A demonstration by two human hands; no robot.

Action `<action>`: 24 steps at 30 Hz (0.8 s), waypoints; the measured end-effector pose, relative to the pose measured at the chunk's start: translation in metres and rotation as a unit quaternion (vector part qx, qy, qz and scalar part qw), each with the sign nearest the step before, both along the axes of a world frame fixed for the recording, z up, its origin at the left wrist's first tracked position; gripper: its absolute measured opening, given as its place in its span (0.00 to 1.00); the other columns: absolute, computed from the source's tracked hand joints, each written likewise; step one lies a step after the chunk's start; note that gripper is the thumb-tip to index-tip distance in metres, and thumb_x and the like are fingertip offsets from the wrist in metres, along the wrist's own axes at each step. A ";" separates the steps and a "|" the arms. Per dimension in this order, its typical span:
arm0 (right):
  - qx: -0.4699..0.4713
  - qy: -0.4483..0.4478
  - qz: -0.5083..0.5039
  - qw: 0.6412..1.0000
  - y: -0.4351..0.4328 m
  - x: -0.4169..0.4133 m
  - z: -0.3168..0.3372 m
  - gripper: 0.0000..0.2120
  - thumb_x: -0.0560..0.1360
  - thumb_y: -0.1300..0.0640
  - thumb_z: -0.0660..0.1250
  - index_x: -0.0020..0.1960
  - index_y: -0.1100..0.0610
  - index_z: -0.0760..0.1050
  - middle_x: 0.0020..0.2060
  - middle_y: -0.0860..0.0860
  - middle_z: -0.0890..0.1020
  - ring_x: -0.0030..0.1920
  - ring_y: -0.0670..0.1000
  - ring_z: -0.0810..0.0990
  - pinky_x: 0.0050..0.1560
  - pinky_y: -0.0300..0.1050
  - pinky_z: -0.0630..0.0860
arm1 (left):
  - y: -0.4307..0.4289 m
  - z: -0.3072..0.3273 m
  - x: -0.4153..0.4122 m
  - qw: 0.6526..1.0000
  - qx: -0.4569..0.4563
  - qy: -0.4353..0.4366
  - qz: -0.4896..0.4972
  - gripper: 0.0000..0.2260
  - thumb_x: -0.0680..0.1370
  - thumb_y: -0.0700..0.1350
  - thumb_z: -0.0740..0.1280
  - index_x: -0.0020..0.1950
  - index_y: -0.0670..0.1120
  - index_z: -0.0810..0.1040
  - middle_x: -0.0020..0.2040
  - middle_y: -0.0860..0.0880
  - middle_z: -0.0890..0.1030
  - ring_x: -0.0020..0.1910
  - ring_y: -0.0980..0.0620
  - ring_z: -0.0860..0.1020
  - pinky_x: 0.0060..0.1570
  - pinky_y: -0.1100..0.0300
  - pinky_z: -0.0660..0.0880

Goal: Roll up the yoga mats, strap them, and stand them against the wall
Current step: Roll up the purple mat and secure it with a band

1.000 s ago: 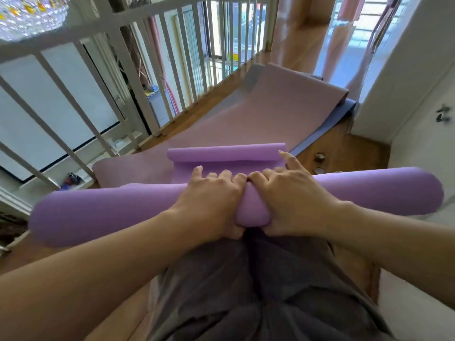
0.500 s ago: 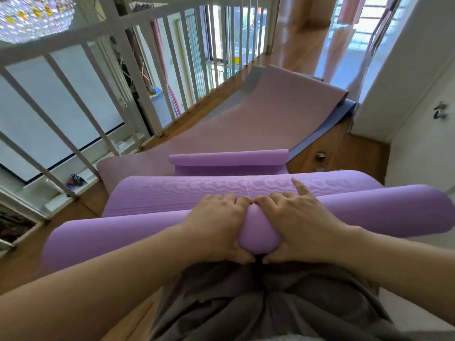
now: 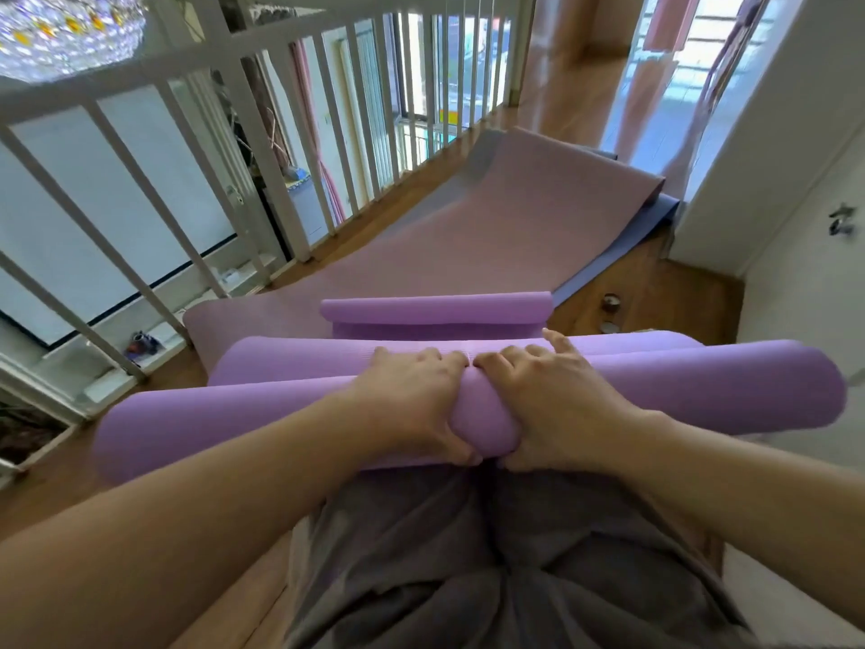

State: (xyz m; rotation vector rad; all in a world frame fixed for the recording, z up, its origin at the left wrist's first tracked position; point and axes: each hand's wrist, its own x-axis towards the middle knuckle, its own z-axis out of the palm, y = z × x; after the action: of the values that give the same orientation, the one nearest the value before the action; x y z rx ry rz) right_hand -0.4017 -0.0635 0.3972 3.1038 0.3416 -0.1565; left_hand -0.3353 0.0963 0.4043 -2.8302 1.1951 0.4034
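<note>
A purple yoga mat is rolled into a thick tube held crosswise above my lap. My left hand and my right hand grip the roll side by side at its middle, fingers curled over the top and thumbs underneath. The mat's loose part trails forward from the roll, and its far end curls up. A pink mat lies flat on the wooden floor beyond. A blue-grey mat shows under the pink mat's right edge.
A white railing runs along the left over a drop. A white wall and door with a handle stand on the right. Two small round objects lie on the floor by the blue-grey mat. My grey trousers fill the foreground.
The roll has turned in my hands and sits lower toward my lap. More of the mat's loose part shows beyond it. Both hands stay at the middle.
</note>
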 end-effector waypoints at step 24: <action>-0.052 -0.113 -0.002 0.992 -0.017 0.030 -0.021 0.42 0.60 0.40 0.75 0.69 0.55 0.67 0.57 0.53 0.79 0.56 0.57 0.79 0.71 0.67 0.56 | -0.015 0.001 0.028 0.998 0.032 -0.062 -0.001 0.45 0.66 0.61 0.73 0.76 0.50 0.54 0.66 0.46 0.70 0.64 0.43 0.71 0.69 0.43 0.61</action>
State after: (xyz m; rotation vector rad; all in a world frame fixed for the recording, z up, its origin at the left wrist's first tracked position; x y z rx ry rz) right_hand -0.3715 -0.0803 0.3766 2.9785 0.3106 0.1716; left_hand -0.3072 0.0813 0.4054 -2.7551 1.1400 0.2560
